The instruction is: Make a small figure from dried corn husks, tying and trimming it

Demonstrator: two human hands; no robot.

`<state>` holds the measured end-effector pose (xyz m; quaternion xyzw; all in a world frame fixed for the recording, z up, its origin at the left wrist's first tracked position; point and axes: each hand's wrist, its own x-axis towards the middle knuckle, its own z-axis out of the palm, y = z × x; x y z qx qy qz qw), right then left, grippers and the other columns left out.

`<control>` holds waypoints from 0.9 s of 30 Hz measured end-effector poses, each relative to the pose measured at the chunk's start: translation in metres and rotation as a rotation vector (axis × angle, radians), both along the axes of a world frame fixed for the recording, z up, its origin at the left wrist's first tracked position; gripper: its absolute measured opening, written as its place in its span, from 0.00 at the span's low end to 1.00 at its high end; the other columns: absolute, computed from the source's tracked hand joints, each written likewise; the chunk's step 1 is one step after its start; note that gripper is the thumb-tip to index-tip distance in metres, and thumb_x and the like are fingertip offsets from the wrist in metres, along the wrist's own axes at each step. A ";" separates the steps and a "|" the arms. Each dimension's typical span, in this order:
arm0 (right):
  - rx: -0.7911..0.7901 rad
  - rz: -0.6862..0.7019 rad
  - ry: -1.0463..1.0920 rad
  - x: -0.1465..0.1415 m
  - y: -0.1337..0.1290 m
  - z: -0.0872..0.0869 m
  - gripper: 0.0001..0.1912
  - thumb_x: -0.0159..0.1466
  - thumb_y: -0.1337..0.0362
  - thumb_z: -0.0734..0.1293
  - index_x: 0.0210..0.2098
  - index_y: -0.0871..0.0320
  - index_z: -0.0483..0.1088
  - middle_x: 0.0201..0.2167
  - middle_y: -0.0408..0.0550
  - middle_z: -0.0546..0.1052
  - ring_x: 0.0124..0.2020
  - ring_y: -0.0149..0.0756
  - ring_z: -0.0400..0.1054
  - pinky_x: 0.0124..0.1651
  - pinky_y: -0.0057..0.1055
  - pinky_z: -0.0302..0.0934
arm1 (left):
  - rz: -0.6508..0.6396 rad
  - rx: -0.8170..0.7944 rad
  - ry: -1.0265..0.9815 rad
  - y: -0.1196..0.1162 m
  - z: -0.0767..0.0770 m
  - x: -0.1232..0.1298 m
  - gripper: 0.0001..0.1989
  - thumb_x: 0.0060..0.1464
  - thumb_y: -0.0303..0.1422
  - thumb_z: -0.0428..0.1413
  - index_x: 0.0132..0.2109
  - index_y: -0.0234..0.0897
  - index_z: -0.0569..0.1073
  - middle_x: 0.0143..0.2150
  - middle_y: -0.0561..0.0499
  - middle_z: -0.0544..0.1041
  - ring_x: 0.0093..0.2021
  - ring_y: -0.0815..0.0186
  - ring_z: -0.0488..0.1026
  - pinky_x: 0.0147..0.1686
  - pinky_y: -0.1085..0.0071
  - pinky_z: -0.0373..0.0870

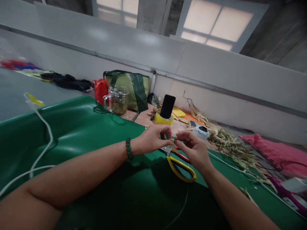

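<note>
My left hand [153, 138] and my right hand [193, 147] meet fingertip to fingertip above the green table cover [79, 127]. Both pinch a small pale strip [173, 139] between thumb and fingers; it is too small to make out clearly. A green bead bracelet [129, 149] circles my left wrist. Directly under the hands lie yellow-handled scissors [180, 166], with a red-handled tool [181, 155] beside them. A thin wire [184, 199] runs from beneath the hands toward me.
A phone [167, 106] stands in a yellow holder [163, 119]. A glass mug [118, 100], green bag [134, 88] and red object [100, 90] sit behind. Dried plant strips [230, 142] lie at right, near pink cloth [273, 150]. A white cable [43, 140] crosses the left.
</note>
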<state>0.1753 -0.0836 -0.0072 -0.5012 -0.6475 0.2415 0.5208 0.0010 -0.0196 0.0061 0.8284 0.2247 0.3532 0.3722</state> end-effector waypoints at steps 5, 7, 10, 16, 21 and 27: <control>0.151 -0.055 -0.058 0.000 -0.003 -0.002 0.10 0.56 0.57 0.71 0.32 0.56 0.70 0.31 0.47 0.76 0.31 0.35 0.74 0.32 0.29 0.73 | -0.202 -0.221 0.002 0.001 -0.001 0.000 0.07 0.52 0.33 0.57 0.35 0.31 0.73 0.29 0.52 0.74 0.30 0.71 0.69 0.30 0.76 0.66; 0.200 -0.067 -0.077 0.000 -0.003 -0.003 0.09 0.56 0.60 0.71 0.33 0.56 0.70 0.30 0.46 0.75 0.31 0.35 0.73 0.34 0.31 0.73 | -0.224 -0.251 0.027 0.002 -0.001 0.000 0.07 0.54 0.32 0.54 0.34 0.31 0.73 0.27 0.52 0.73 0.28 0.71 0.68 0.29 0.76 0.66; 0.225 -0.069 -0.089 0.000 -0.004 -0.005 0.10 0.55 0.61 0.71 0.34 0.56 0.69 0.29 0.45 0.74 0.30 0.34 0.72 0.35 0.32 0.73 | -0.162 -0.124 0.036 0.001 -0.001 0.000 0.06 0.54 0.30 0.55 0.33 0.31 0.74 0.26 0.52 0.74 0.28 0.71 0.67 0.29 0.76 0.64; 0.113 -0.069 0.009 0.002 -0.003 -0.005 0.12 0.55 0.57 0.71 0.34 0.56 0.69 0.28 0.44 0.73 0.29 0.33 0.71 0.30 0.28 0.70 | -0.043 0.145 0.044 -0.001 -0.004 0.000 0.05 0.54 0.29 0.58 0.36 0.32 0.78 0.31 0.49 0.79 0.30 0.68 0.71 0.31 0.74 0.64; 0.023 -0.034 0.068 0.003 -0.001 -0.001 0.16 0.53 0.53 0.73 0.32 0.57 0.69 0.28 0.45 0.75 0.29 0.33 0.71 0.31 0.27 0.69 | 0.003 0.247 0.074 -0.003 -0.006 0.000 0.05 0.54 0.29 0.59 0.37 0.33 0.78 0.32 0.48 0.79 0.31 0.67 0.72 0.33 0.72 0.64; 0.064 -0.050 0.064 -0.001 -0.002 -0.002 0.15 0.52 0.55 0.73 0.32 0.56 0.68 0.27 0.44 0.75 0.28 0.33 0.72 0.29 0.27 0.71 | -0.047 0.092 0.020 -0.002 -0.004 0.002 0.05 0.52 0.28 0.58 0.35 0.30 0.76 0.30 0.50 0.76 0.29 0.70 0.68 0.29 0.76 0.62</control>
